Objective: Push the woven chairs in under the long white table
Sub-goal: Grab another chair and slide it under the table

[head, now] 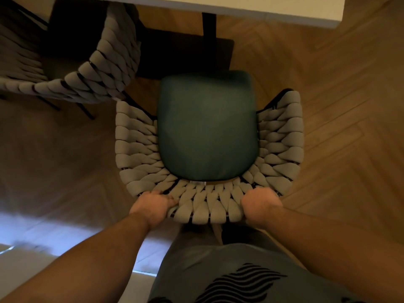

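**Chair's lined up, just mind the leg on the way in**

You've got the chair [207, 138] squared up facing the surface [262, 7], but it's not under yet. The front of the seat sits just short of the surface's edge, pretty much in line with its dark leg [209, 25].

Both hands are on the top rim of the backrest [209, 206]: left hand [153, 206] and right hand [260, 204] each wrapped over the woven rope, one either side of centre. Good spot, I reckon. The rope looks soft and squishy, so squeeze through to the frame underneath or it'll feel mushy. The frame looks thin, so probably light, and it should slide easily on the wood floor [338, 106].

Push evenly or it'll twist. The second chair [105, 68] sits close on the left, nearly touching the armrest, also along the surface.
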{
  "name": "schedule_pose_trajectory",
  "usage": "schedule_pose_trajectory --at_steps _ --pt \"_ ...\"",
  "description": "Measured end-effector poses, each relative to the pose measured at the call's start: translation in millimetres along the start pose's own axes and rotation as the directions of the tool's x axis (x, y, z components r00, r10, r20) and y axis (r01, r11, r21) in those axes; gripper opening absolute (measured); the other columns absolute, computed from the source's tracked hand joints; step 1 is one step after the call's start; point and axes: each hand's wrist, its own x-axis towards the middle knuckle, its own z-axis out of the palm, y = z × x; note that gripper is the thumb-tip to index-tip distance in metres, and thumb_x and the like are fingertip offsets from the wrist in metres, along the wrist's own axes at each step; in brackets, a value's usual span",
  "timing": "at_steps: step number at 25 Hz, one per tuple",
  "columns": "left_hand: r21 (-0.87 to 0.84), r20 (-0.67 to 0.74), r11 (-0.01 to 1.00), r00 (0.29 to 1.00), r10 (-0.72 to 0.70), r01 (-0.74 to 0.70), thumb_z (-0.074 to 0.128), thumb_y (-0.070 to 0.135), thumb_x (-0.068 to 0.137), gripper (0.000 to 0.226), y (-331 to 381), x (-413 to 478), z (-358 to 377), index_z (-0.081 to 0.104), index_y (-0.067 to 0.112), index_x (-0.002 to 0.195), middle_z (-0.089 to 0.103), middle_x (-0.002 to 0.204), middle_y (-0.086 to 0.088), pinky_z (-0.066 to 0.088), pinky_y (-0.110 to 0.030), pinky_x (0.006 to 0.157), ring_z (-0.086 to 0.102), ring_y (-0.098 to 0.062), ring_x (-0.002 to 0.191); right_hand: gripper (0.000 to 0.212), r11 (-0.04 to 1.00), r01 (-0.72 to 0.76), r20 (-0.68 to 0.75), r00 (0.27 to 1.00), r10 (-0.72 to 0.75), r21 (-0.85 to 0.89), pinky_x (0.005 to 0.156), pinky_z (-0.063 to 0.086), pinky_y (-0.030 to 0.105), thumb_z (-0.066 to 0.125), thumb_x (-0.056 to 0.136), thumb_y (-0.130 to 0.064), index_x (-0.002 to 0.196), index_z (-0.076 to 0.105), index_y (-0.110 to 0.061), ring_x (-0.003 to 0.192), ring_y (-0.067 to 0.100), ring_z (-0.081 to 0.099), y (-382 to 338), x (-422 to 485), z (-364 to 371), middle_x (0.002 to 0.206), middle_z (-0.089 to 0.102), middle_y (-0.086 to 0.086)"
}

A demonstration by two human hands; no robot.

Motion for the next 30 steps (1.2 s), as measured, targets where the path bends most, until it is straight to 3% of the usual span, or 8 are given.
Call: schedule_pose_trajectory --at_steps 4,8,11,16,21,25,30 --pt "0.045 0.012 0.999 1.0 -0.021 0.02 0.052 0.018 0.106 0.061 7 0 8 0.036 0.044 0.159 0.044 0.162 0.009 0.039 -0.044 0.116 0.04 -0.024 0.145 0.018 1.0 0.024 -0.016 1.0 -0.024 0.003 0.072 0.052 0.039 0.06 0.101 -0.032 0.107 0.071 -0.019 0.095 0.022 0.068 -1 -3 7 0.101 0.069 0.001" --pt "0.082 0.007 0.996 1.0 -0.027 0.027 0.051 0.019 0.106 0.061 -3 0 3 0.034 0.044 0.159 0.043 0.163 0.008 0.038 -0.045 0.117 0.039 -0.024 0.147 0.016 0.999 0.033 -0.026 0.999 -0.032 0.032 0.081 0.059 0.041 0.059 0.101 -0.029 0.106 0.07 -0.018 0.092 0.022 0.066 -6 -3 -2 0.091 0.061 0.002" --pt "0.096 0.015 0.995 1.0 -0.011 0.009 0.051 0.021 0.107 0.06 -21 4 3 0.034 0.044 0.159 0.043 0.162 0.008 0.04 -0.046 0.116 0.039 -0.025 0.145 0.02 0.997 0.077 -0.006 0.997 -0.077 0.023 0.077 0.051 0.037 0.06 0.103 -0.031 0.113 0.069 -0.017 0.102 0.022 0.067 -16 3 -14 0.108 0.068 0.004" --pt "0.138 0.033 0.99 0.999 0.018 -0.022 0.05 0.023 0.107 0.061 -78 10 -2 0.03 0.043 0.161 0.039 0.166 0.008 0.035 -0.046 0.12 0.034 -0.025 0.15 0.018 0.995 0.066 -0.012 0.998 -0.066 0.07 0.075 0.049 0.036 0.059 0.104 -0.033 0.106 0.069 -0.017 0.083 0.019 0.06 -52 23 -34 0.091 0.061 0.002" --pt "0.172 0.009 0.984 0.998 0.054 -0.055 0.05 0.023 0.107 0.059 -133 19 -20 0.033 0.043 0.16 0.042 0.164 0.01 0.034 -0.046 0.12 0.035 -0.024 0.148 0.019 0.995 0.065 -0.045 0.997 -0.061 0.079 0.074 0.047 0.036 0.058 0.104 -0.034 0.104 0.068 -0.017 0.082 0.02 0.058 -79 35 -72 0.092 0.061 0.002" --pt "0.121 -0.025 0.985 0.992 0.125 -0.122 0.05 0.023 0.106 0.056 -126 19 -12 0.037 0.041 0.158 0.044 0.162 0.006 0.037 -0.046 0.115 0.04 -0.027 0.143 0.018 0.991 0.032 0.036 0.999 -0.037 0.127 0.087 0.055 0.036 0.059 0.104 -0.028 0.113 0.07 -0.017 0.098 0.019 0.067 -76 32 -69 0.109 0.07 0.004" --pt "0.094 -0.054 0.987 0.989 0.137 -0.132 0.051 0.021 0.106 0.056 -75 11 27 0.038 0.038 0.157 0.043 0.162 0.002 0.032 -0.05 0.12 0.037 -0.032 0.147 0.023 0.988 0.019 0.122 0.992 -0.038 0.155 0.098 0.054 0.036 0.057 0.107 -0.023 0.126 0.065 -0.016 0.112 0.019 0.066 -60 15 -38 0.123 0.068 0.006"
